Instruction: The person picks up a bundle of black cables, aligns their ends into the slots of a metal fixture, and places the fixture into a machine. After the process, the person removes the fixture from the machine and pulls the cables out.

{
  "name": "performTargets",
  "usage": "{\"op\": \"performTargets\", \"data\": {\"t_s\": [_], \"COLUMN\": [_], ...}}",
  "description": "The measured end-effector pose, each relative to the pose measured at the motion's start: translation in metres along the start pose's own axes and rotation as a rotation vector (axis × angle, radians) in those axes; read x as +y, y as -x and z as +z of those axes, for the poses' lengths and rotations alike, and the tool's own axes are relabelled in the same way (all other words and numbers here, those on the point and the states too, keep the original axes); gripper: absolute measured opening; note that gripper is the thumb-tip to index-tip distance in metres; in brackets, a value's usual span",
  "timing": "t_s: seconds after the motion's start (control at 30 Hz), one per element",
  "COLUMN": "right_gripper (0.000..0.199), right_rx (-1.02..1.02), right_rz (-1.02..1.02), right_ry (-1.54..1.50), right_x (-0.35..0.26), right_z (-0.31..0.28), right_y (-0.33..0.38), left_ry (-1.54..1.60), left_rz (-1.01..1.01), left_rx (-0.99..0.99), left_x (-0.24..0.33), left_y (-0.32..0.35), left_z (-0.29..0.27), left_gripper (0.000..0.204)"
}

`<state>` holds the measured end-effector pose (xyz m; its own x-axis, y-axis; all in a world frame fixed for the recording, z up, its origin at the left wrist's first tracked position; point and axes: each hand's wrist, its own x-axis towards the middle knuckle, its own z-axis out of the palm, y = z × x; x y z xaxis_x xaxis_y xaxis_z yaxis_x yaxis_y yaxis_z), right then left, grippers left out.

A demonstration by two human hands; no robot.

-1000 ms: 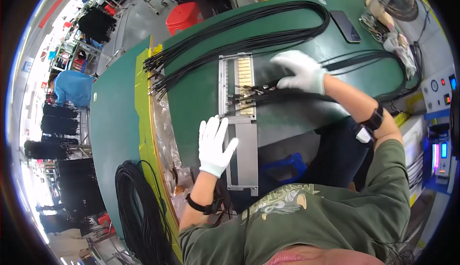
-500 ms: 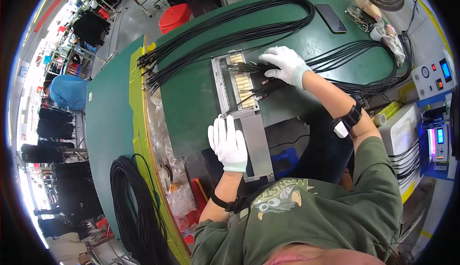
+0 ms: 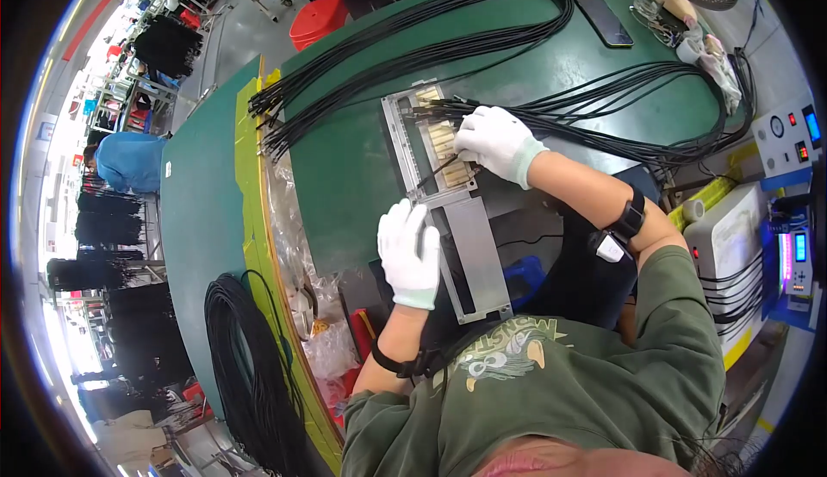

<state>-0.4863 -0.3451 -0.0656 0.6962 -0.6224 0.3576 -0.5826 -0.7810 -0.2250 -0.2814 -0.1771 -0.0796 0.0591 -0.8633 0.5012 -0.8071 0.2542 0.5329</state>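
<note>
Cables [image 3: 482, 124] pinched in right hand [image 3: 493, 139] grip at fixture [image 3: 439, 145] edge; left hand [image 3: 410, 253] flat, unclenched.

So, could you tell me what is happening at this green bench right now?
A person in white gloves works at a grey metal fixture plate on the green table. The right hand rests on the thin black cables where they meet the plate's row of pale connectors. The left hand lies flat on the plate's near end. More black cable bundles lie across the table.
</note>
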Motion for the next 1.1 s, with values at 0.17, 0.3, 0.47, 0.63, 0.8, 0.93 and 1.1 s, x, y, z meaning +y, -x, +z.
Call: {"op": "performTargets", "data": {"t_s": [0.17, 0.3, 0.47, 0.63, 0.8, 0.93, 1.1], "right_gripper": [0.015, 0.018, 0.019, 0.019, 0.015, 0.013, 0.012], "right_rx": [0.062, 0.073, -0.044, -0.230, -0.279, -0.276, -0.241], "right_rz": [-0.043, -0.135, -0.174, -0.156, 0.014, 0.079, -0.023], "right_ry": [-0.129, -0.173, -0.331, -0.253, -0.312, -0.452, -0.199], "right_x": [-0.007, -0.023, -0.053, -0.037, -0.007, -0.021, -0.018], "right_z": [-0.021, -0.028, -0.024, -0.044, -0.051, -0.049, -0.035], "right_y": [0.002, 0.006, 0.014, 0.006, 0.009, 0.011, 0.011], "left_ry": [0.135, 0.227, 0.336, 0.242, 0.225, 0.226, 0.160], "left_rz": [-0.050, -0.061, -0.018, 0.129, 0.026, -0.066, 0.012], "left_rx": [0.082, 0.125, 0.100, 0.084, 0.168, 0.193, 0.138], "left_x": [-0.017, -0.017, 0.006, 0.002, -0.015, -0.033, -0.031], "left_y": [-0.026, -0.030, -0.032, -0.036, -0.041, -0.038, -0.039], "left_z": [-0.011, 0.001, 0.011, 0.004, 0.004, 0.006, 0.014], "left_gripper": [0.024, 0.011, 0.010, 0.012, 0.015, 0.011, 0.008]}}
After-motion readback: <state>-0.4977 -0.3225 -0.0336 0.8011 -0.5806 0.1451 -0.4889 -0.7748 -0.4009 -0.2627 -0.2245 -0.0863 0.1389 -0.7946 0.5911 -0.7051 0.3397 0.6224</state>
